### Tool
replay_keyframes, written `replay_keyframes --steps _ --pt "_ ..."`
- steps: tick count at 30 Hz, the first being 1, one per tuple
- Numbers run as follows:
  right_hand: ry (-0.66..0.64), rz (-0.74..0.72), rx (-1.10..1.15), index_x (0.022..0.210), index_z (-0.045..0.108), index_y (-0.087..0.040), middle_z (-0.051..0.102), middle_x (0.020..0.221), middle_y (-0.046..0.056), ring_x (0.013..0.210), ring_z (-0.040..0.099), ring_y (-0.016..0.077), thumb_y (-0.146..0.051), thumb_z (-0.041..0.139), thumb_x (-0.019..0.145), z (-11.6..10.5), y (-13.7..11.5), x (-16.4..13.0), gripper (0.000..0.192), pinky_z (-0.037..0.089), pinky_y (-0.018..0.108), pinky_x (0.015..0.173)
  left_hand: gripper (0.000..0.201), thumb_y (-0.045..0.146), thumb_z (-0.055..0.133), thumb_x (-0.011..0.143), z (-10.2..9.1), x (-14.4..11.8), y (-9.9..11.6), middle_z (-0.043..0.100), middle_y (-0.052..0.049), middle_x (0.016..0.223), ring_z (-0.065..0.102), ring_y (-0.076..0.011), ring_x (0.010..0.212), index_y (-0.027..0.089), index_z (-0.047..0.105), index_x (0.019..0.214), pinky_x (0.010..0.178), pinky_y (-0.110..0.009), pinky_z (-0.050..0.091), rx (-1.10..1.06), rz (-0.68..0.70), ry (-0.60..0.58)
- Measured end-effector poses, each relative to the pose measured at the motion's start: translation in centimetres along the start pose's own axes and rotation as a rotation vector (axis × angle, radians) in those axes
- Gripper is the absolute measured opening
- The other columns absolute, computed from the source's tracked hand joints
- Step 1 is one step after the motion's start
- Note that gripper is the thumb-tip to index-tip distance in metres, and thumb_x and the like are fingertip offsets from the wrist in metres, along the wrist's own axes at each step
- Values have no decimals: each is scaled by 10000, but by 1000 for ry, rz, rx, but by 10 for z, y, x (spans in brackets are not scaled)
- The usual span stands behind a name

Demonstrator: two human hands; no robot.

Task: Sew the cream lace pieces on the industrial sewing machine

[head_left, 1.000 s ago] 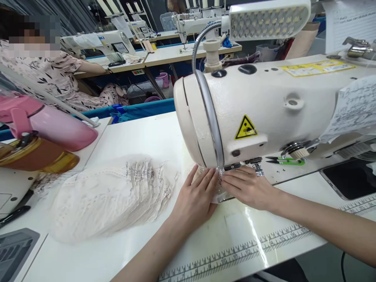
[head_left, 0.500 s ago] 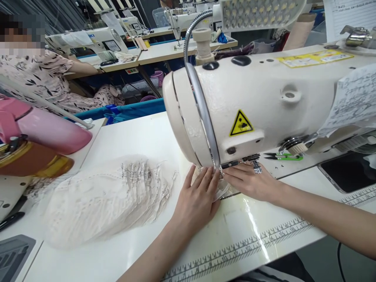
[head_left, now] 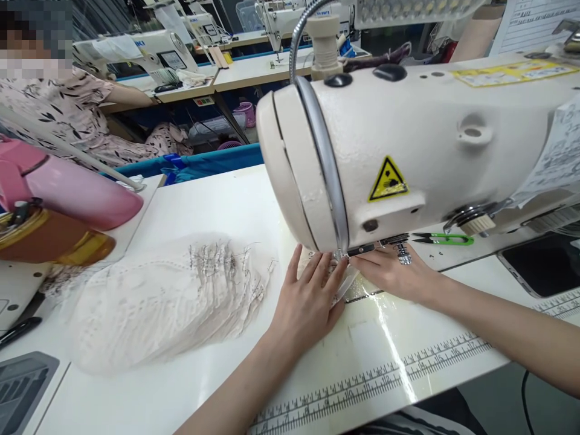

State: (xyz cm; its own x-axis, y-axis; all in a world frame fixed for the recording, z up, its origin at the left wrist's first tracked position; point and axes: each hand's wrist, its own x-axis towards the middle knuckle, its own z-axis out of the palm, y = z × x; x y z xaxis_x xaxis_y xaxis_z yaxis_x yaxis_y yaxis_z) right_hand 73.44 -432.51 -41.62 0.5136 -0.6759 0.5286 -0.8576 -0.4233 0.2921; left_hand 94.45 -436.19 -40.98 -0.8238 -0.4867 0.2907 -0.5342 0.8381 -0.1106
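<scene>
A white sewing machine [head_left: 430, 133] stands over the table, its needle area low at the centre. My left hand [head_left: 304, 299] lies flat with fingers apart on a small piece of sheer cream fabric [head_left: 348, 283], just left of the needle. On the other side, my right hand [head_left: 399, 275] has its fingers pressed together at the edge of that fabric; their tips are partly hidden by the machine's metal parts. A heap of sheer cream fabric [head_left: 145, 308] with gathered, dark-threaded rows rests left of my left hand.
Green thread snips [head_left: 446, 239] and a dark phone [head_left: 541, 266] lie to the right. A printed ruler [head_left: 362, 389] runs along the front edge. At left are a pink bottle [head_left: 86, 190] and an amber container [head_left: 58, 238]. Another person [head_left: 58, 115] sits beyond, near other machines.
The view has shifted slightly, so the machine appears larger and farther right. My left hand's fingers are a little more spread. Both hands stay by the needle, and the fabric heap lies as before.
</scene>
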Motion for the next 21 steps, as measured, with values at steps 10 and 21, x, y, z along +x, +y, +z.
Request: replay_keyframes --steps 10,21 --pt "-13 -5 -120 1003 634 -187 693 1015 -10 719 582 147 -86 565 809 0 1 1 229 346 338 674 482 349 442 897 -1 3 -1 628 -126 1209 542 -311 1175 153 480 1336 1085 -597 242 5 -24 5" --pt "5 -9 -60 993 637 -186 701 985 2 666 584 148 -37 486 818 -1 0 2 275 357 331 591 348 97 393 862 3 0 -5 598 -108 1274 563 -232 1180 103 583 1153 1093 -481 320 -38 146 104"
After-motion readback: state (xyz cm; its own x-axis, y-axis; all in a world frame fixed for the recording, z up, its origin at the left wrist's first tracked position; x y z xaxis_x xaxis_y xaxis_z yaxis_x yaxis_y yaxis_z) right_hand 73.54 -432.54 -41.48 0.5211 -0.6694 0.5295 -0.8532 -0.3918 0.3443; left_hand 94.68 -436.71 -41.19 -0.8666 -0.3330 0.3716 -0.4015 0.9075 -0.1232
